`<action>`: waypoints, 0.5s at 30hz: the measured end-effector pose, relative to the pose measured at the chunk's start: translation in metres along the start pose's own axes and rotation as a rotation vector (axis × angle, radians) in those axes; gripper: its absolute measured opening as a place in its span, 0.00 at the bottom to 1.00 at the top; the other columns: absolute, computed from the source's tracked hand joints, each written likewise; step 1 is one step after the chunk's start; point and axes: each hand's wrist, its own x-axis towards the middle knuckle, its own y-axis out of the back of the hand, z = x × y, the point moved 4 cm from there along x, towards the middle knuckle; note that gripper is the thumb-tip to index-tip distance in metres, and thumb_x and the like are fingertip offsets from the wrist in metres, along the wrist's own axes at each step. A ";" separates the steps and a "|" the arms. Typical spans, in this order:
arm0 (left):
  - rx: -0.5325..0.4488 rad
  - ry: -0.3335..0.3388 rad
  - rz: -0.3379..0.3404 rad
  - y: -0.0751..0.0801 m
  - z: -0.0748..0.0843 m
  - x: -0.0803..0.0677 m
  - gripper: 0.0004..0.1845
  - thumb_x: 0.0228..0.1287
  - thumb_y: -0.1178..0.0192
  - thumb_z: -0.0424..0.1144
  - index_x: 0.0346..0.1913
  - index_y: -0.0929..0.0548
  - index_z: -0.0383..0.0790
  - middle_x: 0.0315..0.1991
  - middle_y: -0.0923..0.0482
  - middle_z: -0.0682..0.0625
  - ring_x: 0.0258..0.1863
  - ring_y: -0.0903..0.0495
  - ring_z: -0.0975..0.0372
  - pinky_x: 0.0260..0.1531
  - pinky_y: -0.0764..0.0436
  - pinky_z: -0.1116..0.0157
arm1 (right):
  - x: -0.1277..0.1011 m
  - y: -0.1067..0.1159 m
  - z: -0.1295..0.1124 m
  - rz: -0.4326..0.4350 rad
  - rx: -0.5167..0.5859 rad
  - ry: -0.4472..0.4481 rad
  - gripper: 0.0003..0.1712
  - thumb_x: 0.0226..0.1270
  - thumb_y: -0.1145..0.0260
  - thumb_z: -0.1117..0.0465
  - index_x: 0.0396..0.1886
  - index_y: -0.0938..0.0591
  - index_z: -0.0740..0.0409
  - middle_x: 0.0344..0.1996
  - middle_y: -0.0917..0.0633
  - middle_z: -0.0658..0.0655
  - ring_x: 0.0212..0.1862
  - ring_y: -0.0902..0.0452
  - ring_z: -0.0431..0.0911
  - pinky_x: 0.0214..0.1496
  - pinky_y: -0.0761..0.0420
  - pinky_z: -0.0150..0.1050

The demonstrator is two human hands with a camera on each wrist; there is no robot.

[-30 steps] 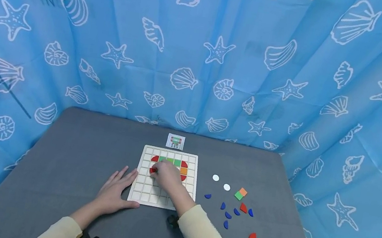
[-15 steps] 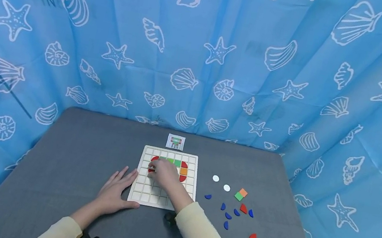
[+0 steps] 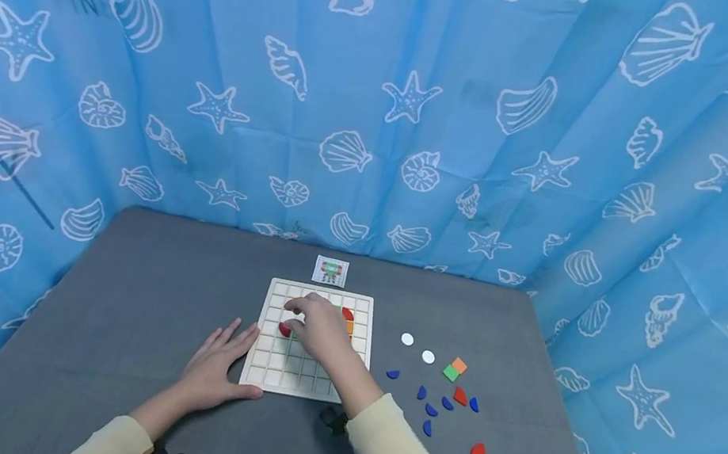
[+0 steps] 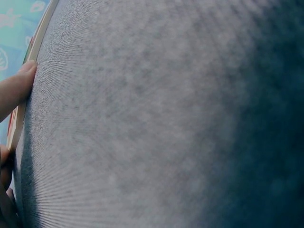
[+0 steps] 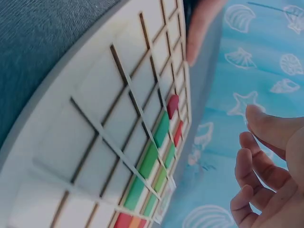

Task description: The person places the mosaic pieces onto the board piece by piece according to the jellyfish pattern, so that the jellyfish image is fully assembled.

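Note:
A pale wooden grid board [image 3: 269,362] lies on the grey table. My left hand [image 3: 212,372] is spread flat beside it, with fingertips and thumb at its left and near edges; a finger [image 4: 21,85] touches its side in the left wrist view. My right hand [image 3: 323,330] hovers over the board, thumb and index apart, holding nothing; its fingers bend loosely in the right wrist view. Inlaid in the board are red rounded pieces [image 5: 173,105], green pieces [image 5: 148,160] and an orange piece [image 3: 349,327]. In the head view my right hand hides part of this pattern.
A small picture card [image 3: 331,271] lies behind the board. To the right are two white discs [image 3: 428,357], an orange square [image 3: 460,365], a green square [image 3: 451,373], two red quarter-round pieces [image 3: 478,452] and several blue half-discs [image 3: 431,409]. A blue shell-patterned curtain [image 3: 395,168] hangs behind.
My right hand has drawn up from the red piece at the pattern's left side, and its thumb and index have parted. My left hand has stayed by the board.

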 end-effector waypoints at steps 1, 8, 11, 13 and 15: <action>0.006 0.000 0.000 0.000 0.000 0.000 0.62 0.47 0.34 0.76 0.79 0.41 0.44 0.79 0.43 0.48 0.81 0.53 0.45 0.76 0.52 0.41 | -0.002 0.004 0.001 0.006 0.004 -0.001 0.14 0.66 0.27 0.56 0.50 0.11 0.49 0.43 0.13 0.48 0.46 0.16 0.43 0.46 0.16 0.38; 0.018 0.007 0.012 0.001 -0.002 0.001 0.62 0.46 0.34 0.76 0.79 0.41 0.43 0.79 0.42 0.47 0.80 0.52 0.44 0.75 0.51 0.40 | -0.017 0.025 0.012 0.043 0.055 -0.054 0.15 0.66 0.28 0.54 0.51 0.12 0.49 0.43 0.13 0.49 0.40 0.18 0.42 0.38 0.19 0.36; 0.015 0.005 0.011 0.000 -0.001 0.000 0.63 0.46 0.33 0.76 0.79 0.41 0.43 0.79 0.42 0.47 0.80 0.53 0.44 0.75 0.52 0.41 | -0.026 0.031 0.022 0.067 0.056 -0.086 0.15 0.66 0.27 0.54 0.51 0.12 0.48 0.42 0.14 0.48 0.38 0.19 0.41 0.35 0.21 0.36; 0.013 0.006 0.007 -0.001 -0.001 0.000 0.63 0.46 0.34 0.76 0.79 0.41 0.44 0.79 0.43 0.48 0.81 0.53 0.45 0.76 0.52 0.42 | -0.033 0.035 0.030 0.093 0.058 -0.117 0.14 0.65 0.26 0.55 0.50 0.11 0.48 0.41 0.14 0.47 0.37 0.20 0.40 0.34 0.22 0.35; 0.012 0.006 0.001 -0.002 0.000 0.000 0.63 0.46 0.34 0.77 0.80 0.42 0.44 0.80 0.44 0.49 0.81 0.54 0.46 0.76 0.53 0.43 | -0.040 0.038 0.038 0.119 0.070 -0.142 0.15 0.64 0.25 0.56 0.50 0.11 0.49 0.40 0.14 0.47 0.37 0.20 0.40 0.33 0.23 0.35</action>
